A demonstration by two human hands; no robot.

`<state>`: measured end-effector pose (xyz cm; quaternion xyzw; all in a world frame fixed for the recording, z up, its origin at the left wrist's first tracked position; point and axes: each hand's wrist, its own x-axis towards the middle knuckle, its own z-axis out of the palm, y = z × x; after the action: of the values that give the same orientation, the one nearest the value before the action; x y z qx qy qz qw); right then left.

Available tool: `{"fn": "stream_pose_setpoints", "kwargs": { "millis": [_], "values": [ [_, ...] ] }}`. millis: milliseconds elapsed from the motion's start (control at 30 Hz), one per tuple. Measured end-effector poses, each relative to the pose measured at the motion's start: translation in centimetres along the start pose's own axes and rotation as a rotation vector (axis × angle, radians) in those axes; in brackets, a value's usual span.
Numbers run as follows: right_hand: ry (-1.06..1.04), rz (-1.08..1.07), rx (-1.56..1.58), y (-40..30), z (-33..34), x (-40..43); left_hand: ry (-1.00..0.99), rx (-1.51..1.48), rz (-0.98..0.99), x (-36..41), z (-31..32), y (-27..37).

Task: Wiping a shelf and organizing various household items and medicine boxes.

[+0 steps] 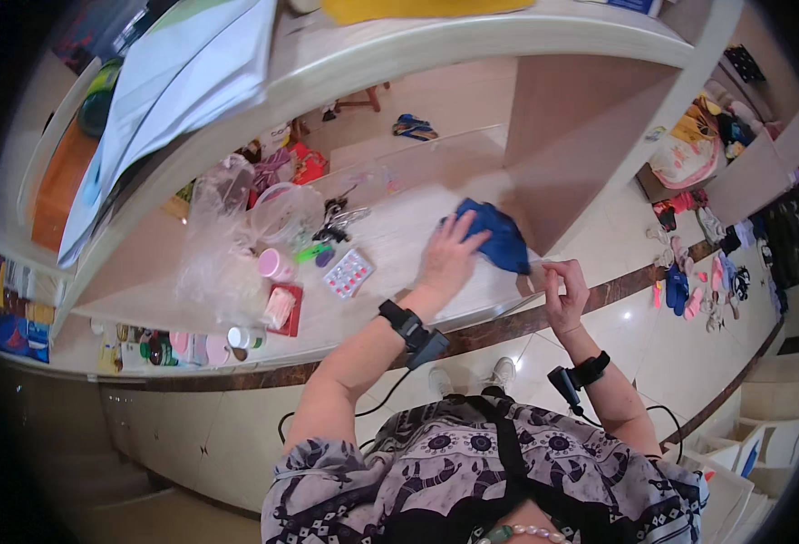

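Observation:
My left hand [448, 258] lies on a dark blue cloth [498, 234], its fingers apart over the cloth's left part. The crumpled cloth rests on a pale shelf board [399, 238], close to the upright panel on the right. Just past the shelf's right front corner is my right hand [566, 292], thumb and forefinger brought together. Whether something small is between those fingertips cannot be made out. To the left of my left hand lies a blister pack of red and white capsules [348, 274]. Both wrists wear black straps with cabled devices.
A pink-lidded jar [277, 265], a clear plastic tub [287, 214], plastic bags [216, 231] and a red box [294, 309] crowd the shelf's left side. Papers [175, 88] overhang the upper shelf [399, 47]. Several shoes [678, 285] lie on the floor at right.

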<state>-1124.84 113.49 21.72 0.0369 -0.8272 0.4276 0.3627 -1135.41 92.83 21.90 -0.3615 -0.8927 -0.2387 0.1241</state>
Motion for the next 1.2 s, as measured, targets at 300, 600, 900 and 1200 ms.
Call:
{"fn": "stream_pose_setpoints", "kwargs": {
  "millis": [300,600,900,1200],
  "values": [
    [0.255,0.215,-0.058,6.6,0.5,2.9,0.215,-0.278,-0.242,16.1,3.5,-3.7],
    [0.221,0.138,-0.198,6.6,0.3,4.8,-0.237,0.001,-0.095,26.6,8.9,-9.6],
    [0.249,0.150,-0.145,8.1,0.4,6.4,-0.322,0.083,0.024,22.0,4.3,-7.8],
    [0.226,0.107,-0.126,6.8,2.3,6.2,-0.287,0.078,0.025,24.2,6.4,-12.7]
  ]
}}
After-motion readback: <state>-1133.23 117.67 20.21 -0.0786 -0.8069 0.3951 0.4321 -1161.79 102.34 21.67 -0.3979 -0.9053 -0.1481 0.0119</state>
